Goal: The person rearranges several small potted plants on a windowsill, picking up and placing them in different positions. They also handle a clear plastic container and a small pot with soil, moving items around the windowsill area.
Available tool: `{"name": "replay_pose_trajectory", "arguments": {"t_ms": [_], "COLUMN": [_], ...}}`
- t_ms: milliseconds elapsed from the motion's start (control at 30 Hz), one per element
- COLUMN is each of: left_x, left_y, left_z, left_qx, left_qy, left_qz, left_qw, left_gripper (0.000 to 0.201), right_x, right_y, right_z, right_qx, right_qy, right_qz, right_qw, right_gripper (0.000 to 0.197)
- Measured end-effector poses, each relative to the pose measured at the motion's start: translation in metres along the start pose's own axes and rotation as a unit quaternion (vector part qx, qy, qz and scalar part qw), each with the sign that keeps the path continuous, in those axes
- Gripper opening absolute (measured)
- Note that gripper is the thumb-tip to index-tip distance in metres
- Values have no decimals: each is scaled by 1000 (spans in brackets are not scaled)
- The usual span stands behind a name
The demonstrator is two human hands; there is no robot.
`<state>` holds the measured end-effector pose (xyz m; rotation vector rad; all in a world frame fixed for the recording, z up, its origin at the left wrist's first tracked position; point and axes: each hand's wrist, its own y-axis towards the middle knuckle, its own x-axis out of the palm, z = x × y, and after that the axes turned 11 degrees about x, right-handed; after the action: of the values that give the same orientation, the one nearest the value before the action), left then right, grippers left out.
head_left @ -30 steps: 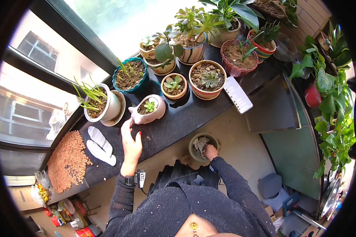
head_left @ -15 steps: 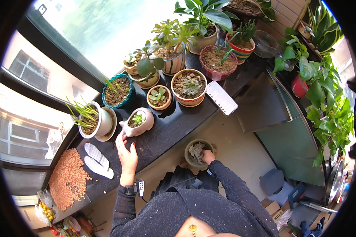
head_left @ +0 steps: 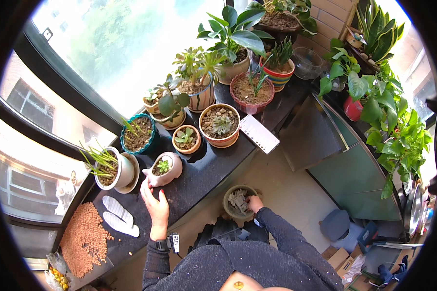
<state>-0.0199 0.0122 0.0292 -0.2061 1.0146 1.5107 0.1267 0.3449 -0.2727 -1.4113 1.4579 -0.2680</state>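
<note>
Reaching over the dark windowsill [head_left: 213,167], the left hand [head_left: 155,206] rests against the near side of a small pink pot [head_left: 167,172] shaped like an animal, fingers spread and touching it rather than closed around it. That pot holds one tiny green succulent and stands on the sill just right of a white pot of grassy shoots [head_left: 112,169]. The right hand [head_left: 254,203] grips the rim of a grey-green pot [head_left: 238,201] held below the sill's edge, over the floor (its contents look pale and dried). Farther along the sill stand a small orange pot [head_left: 187,139], a teal pot [head_left: 137,135] and a white perforated card [head_left: 260,134]. Near left lies a heap of brown clay pebbles [head_left: 85,240].
</note>
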Motion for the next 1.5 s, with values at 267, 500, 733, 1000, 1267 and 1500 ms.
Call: {"name": "replay_pose_trajectory", "arguments": {"t_ms": [267,500,733,1000,1267,1500], "left_x": [3,7,16,21,19,14], "left_y": [-1,-1,10,28,41,41], "left_z": [-6,-10,-20,-31,-52,-48], "left_qx": [-8,-30,-27,9,-17,-8], "left_qy": [9,3,-28,39,-9,-34], "left_qz": [4,10,26,11,-36,-11], "left_qw": [1000,999,999,999,999,999], "left_gripper": [69,73,85,96,98,97], "right_x": [-6,-10,-32,-81,-123,-170], "right_y": [9,14,7,-37,-87,-163], "right_z": [-7,-8,-19,-51,-71,-111], "right_qx": [-63,-39,-82,-110,-163,-213], "right_qy": [-185,-89,-46,-12,19,40], "right_qz": [-80,-96,-110,-134,-143,-133], "right_qw": [977,991,989,985,976,967], "right_gripper": [70,53,29,32,31,32]}}
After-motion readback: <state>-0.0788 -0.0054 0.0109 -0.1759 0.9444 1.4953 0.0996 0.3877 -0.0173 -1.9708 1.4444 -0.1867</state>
